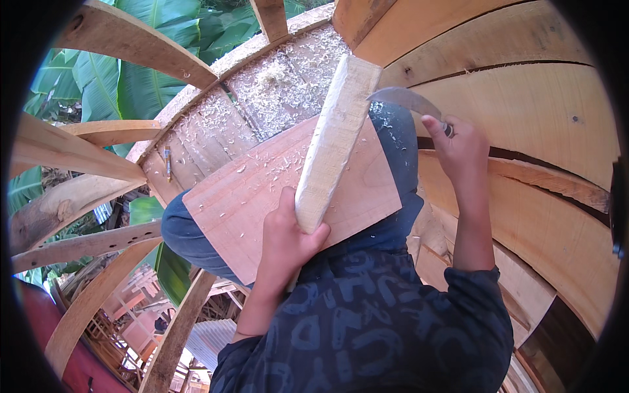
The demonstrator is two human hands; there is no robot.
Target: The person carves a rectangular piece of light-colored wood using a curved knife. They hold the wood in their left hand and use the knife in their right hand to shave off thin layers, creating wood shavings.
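A long pale wooden block slants upward away from me, above a flat reddish board that lies across my lap. My left hand is closed around the block's near end. To the right, my right hand grips the handle of a curved knife, whose metal blade points left. The blade's tip is close to the block's right edge near its far end; whether it touches I cannot tell. Most of the handle is hidden in my fist. Small shavings are scattered over the board.
Wood shavings cover the plank floor ahead, where a small pen-like stick lies. A wall of wide planks rises on my right. Wooden beams frame the open left side, with large green leaves beyond.
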